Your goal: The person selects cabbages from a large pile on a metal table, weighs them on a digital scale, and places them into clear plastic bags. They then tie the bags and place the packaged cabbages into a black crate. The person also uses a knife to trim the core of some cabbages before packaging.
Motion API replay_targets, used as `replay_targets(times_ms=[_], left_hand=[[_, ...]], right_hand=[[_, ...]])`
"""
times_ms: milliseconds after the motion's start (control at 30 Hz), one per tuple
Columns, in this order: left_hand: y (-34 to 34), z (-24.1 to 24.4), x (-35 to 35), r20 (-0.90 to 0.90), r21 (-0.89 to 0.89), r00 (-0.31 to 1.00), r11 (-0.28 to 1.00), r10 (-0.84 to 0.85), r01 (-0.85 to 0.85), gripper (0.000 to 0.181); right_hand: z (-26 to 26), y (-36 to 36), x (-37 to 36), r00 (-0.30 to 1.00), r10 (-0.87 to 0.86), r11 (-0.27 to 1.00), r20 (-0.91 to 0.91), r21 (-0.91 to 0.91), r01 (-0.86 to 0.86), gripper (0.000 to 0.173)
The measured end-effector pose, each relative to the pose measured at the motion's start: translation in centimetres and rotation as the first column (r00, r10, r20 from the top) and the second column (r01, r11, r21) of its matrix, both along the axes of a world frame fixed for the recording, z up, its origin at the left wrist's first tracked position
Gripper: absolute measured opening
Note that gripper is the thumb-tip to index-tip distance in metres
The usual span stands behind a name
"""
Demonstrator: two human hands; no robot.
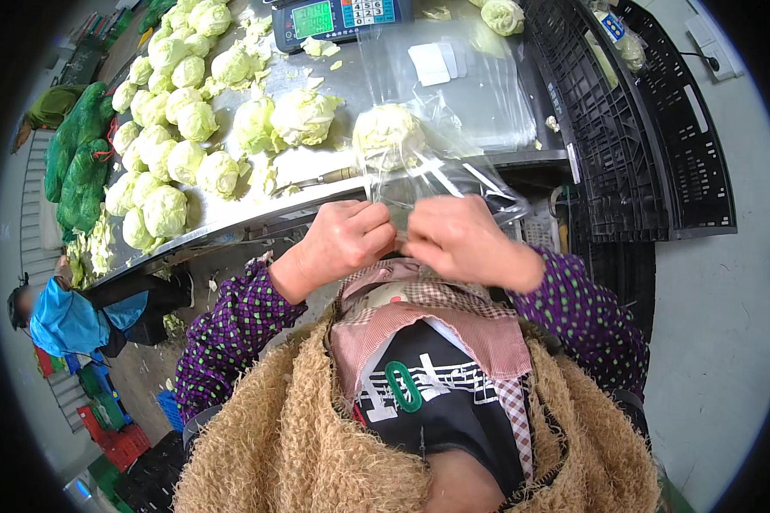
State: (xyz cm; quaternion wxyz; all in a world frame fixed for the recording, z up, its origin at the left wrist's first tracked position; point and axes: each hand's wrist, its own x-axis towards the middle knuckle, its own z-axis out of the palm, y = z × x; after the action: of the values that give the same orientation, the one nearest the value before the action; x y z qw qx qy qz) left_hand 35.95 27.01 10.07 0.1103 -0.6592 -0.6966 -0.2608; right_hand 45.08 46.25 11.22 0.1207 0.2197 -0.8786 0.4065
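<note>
A pale green cabbage sits inside a clear plastic bag at the front edge of the metal table. The bag's loose end comes over the edge towards me. My left hand is closed on this gathered film, thumb side inward. Close beside it, my right hand also pinches the film, its fingers slightly blurred. What lies between the fingertips is mostly hidden. Left of the bag, a knife with a wooden handle lies along the edge, near two larger cabbages.
Many cabbages cover the table's left. At the back are a digital scale, a stack of clear bags and white labels. Black crates stand right. Green net sacks and a person in blue are left.
</note>
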Motion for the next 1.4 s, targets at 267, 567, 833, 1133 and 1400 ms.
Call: replay_targets(times_ms=[267, 567, 833, 1133, 1400], left_hand=[[-3.4, -2.2, 1.6, 0.097, 0.144, 0.991, 0.983, 0.096, -0.11, 0.032], [-3.1, -2.8, 1.9, 0.112, 0.164, 0.993, 0.984, 0.045, -0.063, 0.026], [-8.5, -3.4, 2.5, 0.039, 0.18, 0.977, 0.961, 0.208, -0.212, 0.04], [-3.2, -7.3, -2.0, 0.227, -0.016, 0.858, 0.882, 0.462, -0.471, 0.101], [0.1, -8.2, -6.0, 0.872, -0.249, -0.458, 0.647, -0.175, -0.721, 0.017]], right_hand=[[9.2, 10.3, 8.5, 0.987, 0.071, 0.891, 0.141, -0.454, 0.001, 0.016], [0.9, -1.9, 1.1, 0.961, 0.217, 0.975, 0.171, -0.073, -0.208, 0.016], [8.0, 16.0, 12.2, 0.637, -0.356, 0.728, 0.684, -0.225, 0.648, 0.02], [-6.4, 9.7, -6.2, 0.962, -0.264, 0.883, -0.068, 0.383, 0.269, 0.072], [-11.2, 11.2, -9.6, 0.492, 0.17, 0.68, 0.854, -0.463, 0.568, 0.025]])
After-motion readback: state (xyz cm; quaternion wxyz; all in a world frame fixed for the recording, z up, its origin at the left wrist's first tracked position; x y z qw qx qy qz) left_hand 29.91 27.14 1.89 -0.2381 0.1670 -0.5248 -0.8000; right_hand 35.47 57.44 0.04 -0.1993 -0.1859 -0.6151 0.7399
